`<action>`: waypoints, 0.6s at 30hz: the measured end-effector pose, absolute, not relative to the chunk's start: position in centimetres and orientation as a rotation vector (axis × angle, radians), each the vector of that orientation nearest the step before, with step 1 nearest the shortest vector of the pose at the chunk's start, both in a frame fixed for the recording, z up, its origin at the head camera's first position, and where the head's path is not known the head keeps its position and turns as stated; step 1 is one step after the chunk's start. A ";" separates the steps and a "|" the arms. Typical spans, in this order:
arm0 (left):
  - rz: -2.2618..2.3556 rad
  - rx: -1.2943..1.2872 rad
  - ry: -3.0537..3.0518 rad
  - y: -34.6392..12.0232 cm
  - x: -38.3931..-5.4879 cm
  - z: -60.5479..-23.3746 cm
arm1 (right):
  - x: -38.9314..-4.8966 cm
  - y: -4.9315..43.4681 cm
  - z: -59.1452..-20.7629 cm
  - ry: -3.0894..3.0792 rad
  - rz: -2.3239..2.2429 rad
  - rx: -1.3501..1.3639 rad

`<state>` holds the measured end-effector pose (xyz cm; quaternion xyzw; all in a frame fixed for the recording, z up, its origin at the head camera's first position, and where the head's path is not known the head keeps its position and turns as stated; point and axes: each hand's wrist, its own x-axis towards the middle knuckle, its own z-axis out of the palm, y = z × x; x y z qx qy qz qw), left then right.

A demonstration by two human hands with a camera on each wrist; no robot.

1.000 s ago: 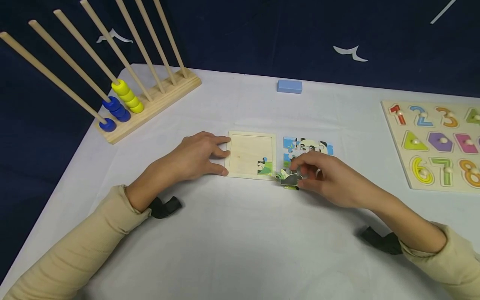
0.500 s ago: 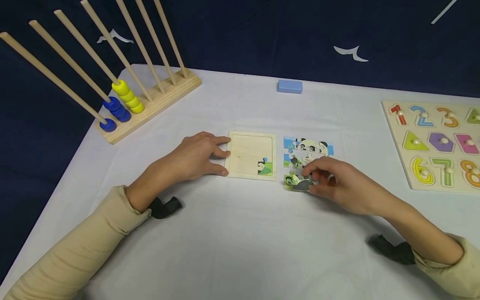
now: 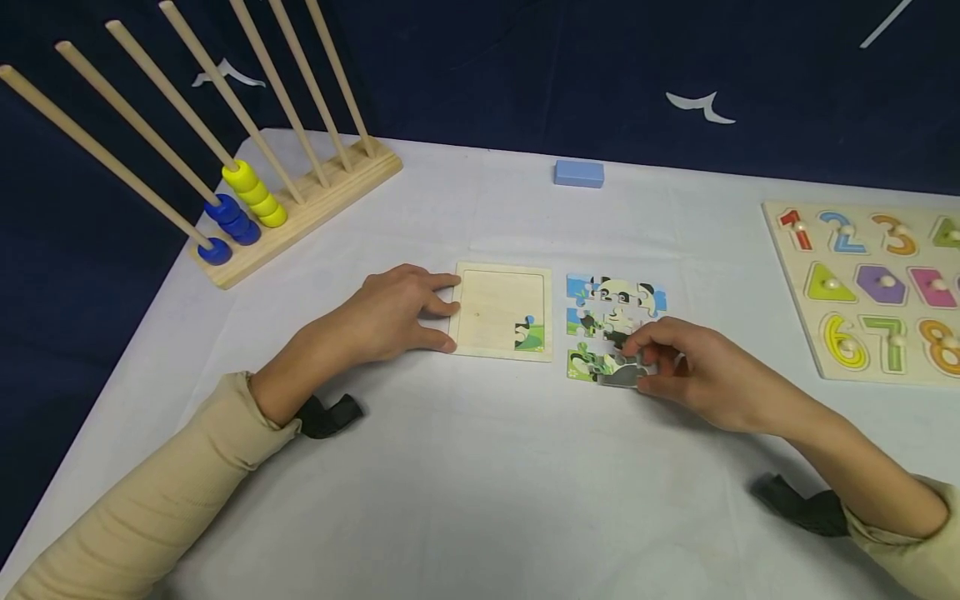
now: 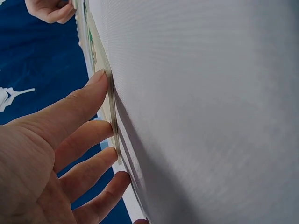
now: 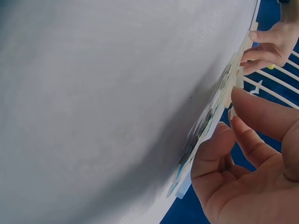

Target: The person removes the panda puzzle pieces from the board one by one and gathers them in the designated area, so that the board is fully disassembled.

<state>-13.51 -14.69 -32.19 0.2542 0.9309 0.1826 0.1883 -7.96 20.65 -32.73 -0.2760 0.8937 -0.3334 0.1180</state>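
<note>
A square wooden puzzle tray (image 3: 495, 296) lies on the white-covered table, with one green-and-panda jigsaw piece (image 3: 531, 335) in its lower right corner. My left hand (image 3: 393, 315) rests beside it, spread fingertips touching the tray's left edge; the left wrist view has the thumb (image 4: 96, 88) against that edge too. To the right, my right hand (image 3: 697, 375) pinches a dark grey and white jigsaw piece (image 3: 621, 375) between thumb and fingers, low over the front of the loose panda pieces (image 3: 617, 293). The fingers hide part of that group.
A wooden bead abacus (image 3: 315, 204) with blue and yellow beads stands at the back left. Towards the back edge lies a blue block (image 3: 579, 173). A number-and-shape peg board (image 3: 873, 292) is on the right. Black straps (image 3: 802, 504) hang by both wrists.
My right hand has moved right and slightly towards me with the pinched piece, from near the tray to the front of the loose pieces. The left hand and tray have stayed put.
</note>
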 end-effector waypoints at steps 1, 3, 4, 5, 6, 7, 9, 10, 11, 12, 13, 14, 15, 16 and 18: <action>0.512 0.717 2.618 -14.7 -13.5 -32.2 | -8.0 20.7 -32.8 2.620 -0.962 -0.810; 0.509 0.720 2.618 -14.7 -13.5 -32.2 | -8.0 20.8 -32.8 2.628 -0.930 -0.808; 0.505 0.722 2.619 -14.7 -13.5 -32.2 | -8.0 20.8 -32.8 2.631 -0.910 -0.801; 0.501 0.721 2.620 -14.6 -13.5 -32.1 | -8.0 20.9 -32.8 2.635 -0.890 -0.796; 0.498 0.719 2.620 -14.6 -13.5 -32.1 | -8.0 20.9 -32.8 2.638 -0.872 -0.790; 0.496 0.720 2.621 -14.7 -13.5 -32.1 | -8.0 20.9 -32.8 2.637 -0.856 -0.779; 0.498 0.717 2.623 -14.7 -13.5 -32.2 | -8.0 20.9 -32.8 2.633 -0.833 -0.758; 0.499 0.717 2.624 -14.7 -13.5 -32.2 | -8.0 20.9 -32.8 2.632 -0.826 -0.748; 0.502 0.717 2.623 -14.7 -13.5 -32.2 | -8.0 20.8 -32.8 2.634 -0.821 -0.744; 0.503 0.717 2.622 -14.7 -13.5 -32.2 | -8.0 20.9 -32.8 2.633 -0.816 -0.737; 0.502 0.718 2.623 -14.7 -13.4 -32.1 | -8.0 20.9 -32.8 2.633 -0.812 -0.732; 0.502 0.714 2.621 -14.7 -13.4 -32.1 | -8.0 20.9 -32.8 2.633 -0.810 -0.729; 0.499 0.712 2.620 -14.7 -13.4 -32.1 | -8.0 20.9 -32.8 2.633 -0.807 -0.724; 0.497 0.710 2.619 -14.6 -13.4 -32.1 | -8.0 20.9 -32.8 2.634 -0.805 -0.721; 0.494 0.705 2.617 -14.6 -13.4 -32.1 | -8.0 20.9 -32.8 2.634 -0.801 -0.714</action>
